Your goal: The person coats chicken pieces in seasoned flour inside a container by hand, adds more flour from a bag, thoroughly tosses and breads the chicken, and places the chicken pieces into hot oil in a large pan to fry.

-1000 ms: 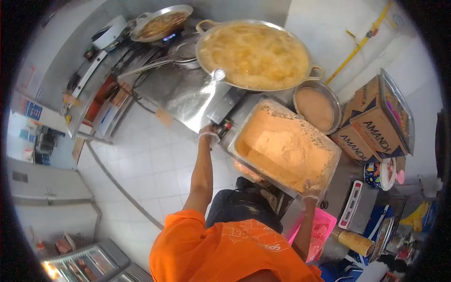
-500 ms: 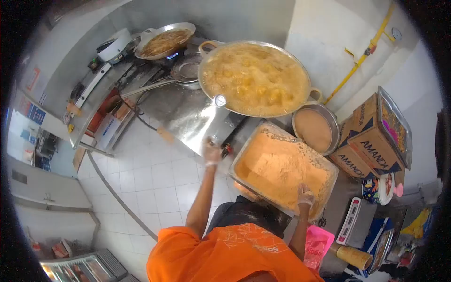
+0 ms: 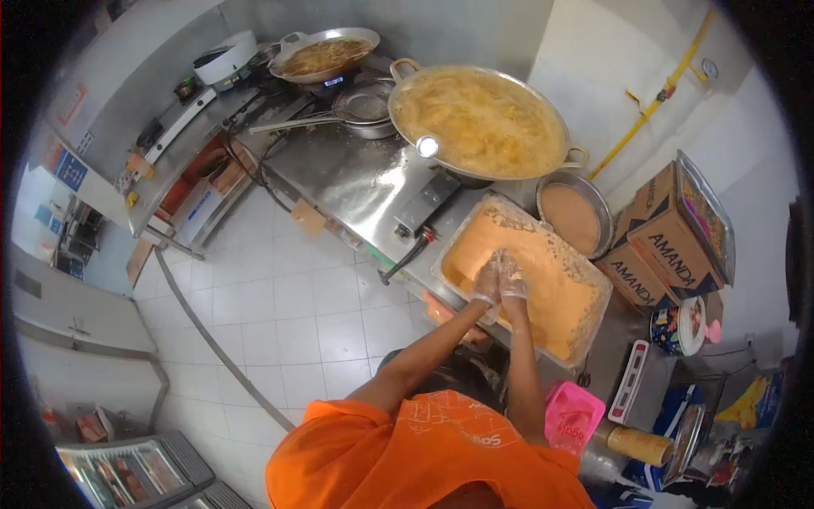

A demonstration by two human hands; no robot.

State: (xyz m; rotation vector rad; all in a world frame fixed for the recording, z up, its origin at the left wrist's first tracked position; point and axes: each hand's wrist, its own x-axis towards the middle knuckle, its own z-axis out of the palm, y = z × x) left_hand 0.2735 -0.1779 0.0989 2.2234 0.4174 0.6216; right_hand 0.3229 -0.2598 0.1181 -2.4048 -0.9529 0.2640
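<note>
A rectangular tray (image 3: 585, 318) holds orange-tinted flour (image 3: 543, 246), banked up in places. Over the left part of the flour, my left hand (image 3: 487, 282) and my right hand (image 3: 510, 278) are side by side and touching, both in clear plastic gloves. Their fingers point down into the flour, and whether they hold anything is hidden. Behind the tray stands a wide pan (image 3: 483, 123) of bubbling yellow oil with a round dial thermometer (image 3: 427, 147) at its near rim. A round pan of orange-brown liquid (image 3: 577, 210) touches the tray's back right side.
Two cardboard boxes (image 3: 670, 246) stand on the right under a metal tray. Strainers (image 3: 365, 106) and a second pan of oil (image 3: 326, 58) are at the back left. A pink basket (image 3: 574, 416), a scale (image 3: 630, 382) and a black-handled hose (image 3: 407, 254) lie nearer.
My left hand has left the stove's front knob and come right into the tray. My right hand has moved left through the flour to meet it. The view has shifted.
</note>
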